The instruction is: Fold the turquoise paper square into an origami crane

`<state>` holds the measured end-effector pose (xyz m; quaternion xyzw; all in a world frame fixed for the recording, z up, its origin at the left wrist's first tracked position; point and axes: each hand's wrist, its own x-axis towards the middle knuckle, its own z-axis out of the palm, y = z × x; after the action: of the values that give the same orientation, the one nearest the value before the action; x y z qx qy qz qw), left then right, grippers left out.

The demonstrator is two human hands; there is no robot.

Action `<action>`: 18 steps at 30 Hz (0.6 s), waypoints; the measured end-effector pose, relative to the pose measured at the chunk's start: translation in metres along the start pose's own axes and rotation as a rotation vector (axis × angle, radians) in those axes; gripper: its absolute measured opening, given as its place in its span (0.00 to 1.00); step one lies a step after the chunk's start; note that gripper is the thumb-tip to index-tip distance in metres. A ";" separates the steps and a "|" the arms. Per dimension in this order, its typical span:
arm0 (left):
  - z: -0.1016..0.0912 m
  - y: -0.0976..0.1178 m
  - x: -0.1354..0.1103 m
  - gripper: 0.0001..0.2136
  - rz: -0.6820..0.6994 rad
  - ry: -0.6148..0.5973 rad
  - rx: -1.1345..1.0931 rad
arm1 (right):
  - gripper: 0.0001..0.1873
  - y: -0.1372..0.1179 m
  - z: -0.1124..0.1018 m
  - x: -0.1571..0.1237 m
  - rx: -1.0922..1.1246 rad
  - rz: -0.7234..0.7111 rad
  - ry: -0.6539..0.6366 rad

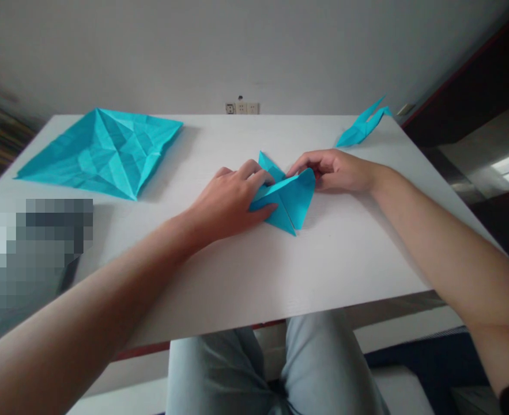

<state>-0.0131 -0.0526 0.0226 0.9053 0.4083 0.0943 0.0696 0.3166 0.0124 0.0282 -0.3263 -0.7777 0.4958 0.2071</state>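
Observation:
A partly folded sheet of turquoise origami paper (300, 199) lies on the white table in front of me, one flap curving up on its right side. My left hand (241, 196) grips its left part, with the thumb on the near side and the fingers over the top. At the far right edge of the paper, my right hand (332, 170) has its fingers curled against the flap; the flap hides part of the fingertips. A pointed tip of the paper sticks out behind my left fingers.
A creased, unfolded turquoise sheet (116, 153) rests at the table's back left. At the back right stands a folded paper crane (362, 127). A pixelated, dark-edged object (29, 259) occupies the left side. Wall sockets (242, 108) sit behind the white table (237, 276).

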 end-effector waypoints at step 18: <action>0.013 -0.017 0.007 0.27 -0.040 0.086 -0.060 | 0.21 0.009 0.012 0.005 0.297 0.107 0.056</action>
<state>-0.0180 -0.0372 0.0073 0.8895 0.4261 0.1437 0.0811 0.3079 0.0110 0.0144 -0.3468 -0.6714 0.6064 0.2476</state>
